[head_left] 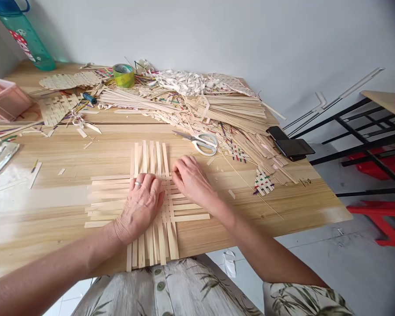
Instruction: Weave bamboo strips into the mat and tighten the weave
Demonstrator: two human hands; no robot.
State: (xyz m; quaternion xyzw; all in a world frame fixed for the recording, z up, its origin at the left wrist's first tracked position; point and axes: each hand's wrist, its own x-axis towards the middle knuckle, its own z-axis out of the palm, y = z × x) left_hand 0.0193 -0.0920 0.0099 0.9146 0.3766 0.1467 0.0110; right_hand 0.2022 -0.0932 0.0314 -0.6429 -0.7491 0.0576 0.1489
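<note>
A cross-shaped weave of pale flat strips (169, 213) lies on the wooden table near its front edge. Over its middle rests my left hand (144, 197), a ring on one finger, its fingers bent and pressing down on the crossed strips. My right hand (190, 180) is at the weave's upper right, thumb and fingers pinched together at the end of a crosswise strip. Beyond my right hand lie white-handled scissors (202, 142), blades pointing left.
Behind the weave spreads a heap of loose strips (230, 112) with white ribbon scraps (184, 81). A tape roll (123, 76), a teal bottle (28, 41) and a pink box (8, 98) stand at the back left. Phones (291, 145) lie by the right edge, near a red stool (381, 215).
</note>
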